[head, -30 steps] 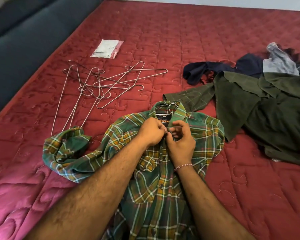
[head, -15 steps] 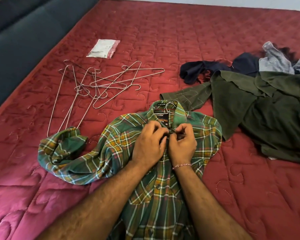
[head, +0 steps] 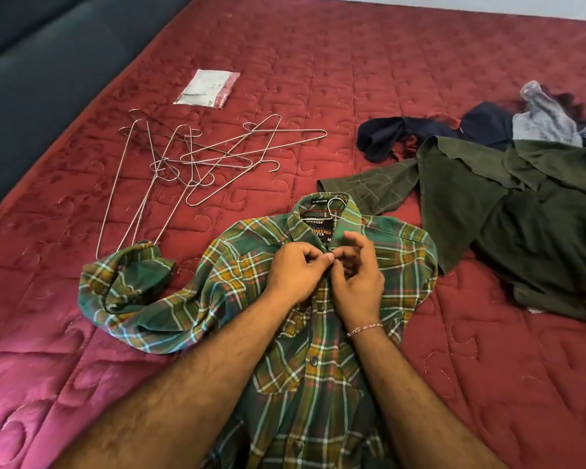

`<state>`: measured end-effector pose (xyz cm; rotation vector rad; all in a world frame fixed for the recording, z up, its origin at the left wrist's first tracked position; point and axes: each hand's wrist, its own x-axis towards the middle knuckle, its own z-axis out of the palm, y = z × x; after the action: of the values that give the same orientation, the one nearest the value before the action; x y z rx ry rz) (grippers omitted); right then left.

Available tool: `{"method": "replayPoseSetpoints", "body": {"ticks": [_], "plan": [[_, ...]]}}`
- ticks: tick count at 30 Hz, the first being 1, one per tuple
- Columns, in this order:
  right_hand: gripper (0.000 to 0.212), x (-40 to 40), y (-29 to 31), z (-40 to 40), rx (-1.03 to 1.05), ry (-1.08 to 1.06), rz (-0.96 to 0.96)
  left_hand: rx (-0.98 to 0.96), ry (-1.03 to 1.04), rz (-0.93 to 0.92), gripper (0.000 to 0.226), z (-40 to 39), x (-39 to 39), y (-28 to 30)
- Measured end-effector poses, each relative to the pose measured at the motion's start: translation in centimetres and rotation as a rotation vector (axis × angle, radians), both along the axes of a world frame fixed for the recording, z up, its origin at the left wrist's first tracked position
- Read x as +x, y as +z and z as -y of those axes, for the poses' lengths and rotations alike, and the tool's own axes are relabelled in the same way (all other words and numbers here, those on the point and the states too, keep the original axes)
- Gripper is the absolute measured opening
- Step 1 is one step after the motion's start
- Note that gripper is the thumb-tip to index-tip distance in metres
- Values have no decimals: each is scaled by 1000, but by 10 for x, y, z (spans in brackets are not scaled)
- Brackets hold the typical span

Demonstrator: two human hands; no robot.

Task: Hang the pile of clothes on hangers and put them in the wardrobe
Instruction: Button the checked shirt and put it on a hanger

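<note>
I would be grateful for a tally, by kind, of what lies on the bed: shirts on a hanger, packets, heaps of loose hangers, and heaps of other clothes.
Shirt on a hanger: 1
Packet: 1
Heap of loose hangers: 1
Heap of clothes: 1
Total: 4

Bedroom: quilted red mattress (head: 420,62)

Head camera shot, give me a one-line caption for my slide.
Both hands, left and right, fasten the top button of a green plaid shirt already on a wire hanger.
</note>
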<state>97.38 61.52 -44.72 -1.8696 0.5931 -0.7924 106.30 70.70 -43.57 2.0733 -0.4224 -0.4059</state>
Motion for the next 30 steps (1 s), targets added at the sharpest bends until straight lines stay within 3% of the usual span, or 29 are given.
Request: {"method": "replayPoseSetpoints", "body": {"ticks": [7, 10, 18, 21, 23, 26, 28, 30], "plan": [[64, 0, -3, -7, -190, -24, -106, -8, 57, -37, 16, 0, -1, -3], [66, 1, -4, -11, -124, -109, -107, 17, 68, -18, 16, 3, 0, -5], [24, 6, 15, 8, 124, -250, -137, 1, 41, 73, 14, 3, -8, -14], [21, 22, 36, 27, -25, -292, -27, -17, 44, 119, 12, 1, -11, -18], [31, 48, 50, 47, -278, -169, -147, -35, 50, 105, 13, 0, -13, -22], [52, 90, 51, 77, -524, 104, -619, -41, 37, 38, 17, 1, -13, -18], [46, 101, 43, 86, -546, 237, -839, -50, -17, -27, 15, -2, -16, -11], [38, 107, 46, 89, -439, 243, -756, -50, -42, 66, 3, -11, -8, 7]]}}
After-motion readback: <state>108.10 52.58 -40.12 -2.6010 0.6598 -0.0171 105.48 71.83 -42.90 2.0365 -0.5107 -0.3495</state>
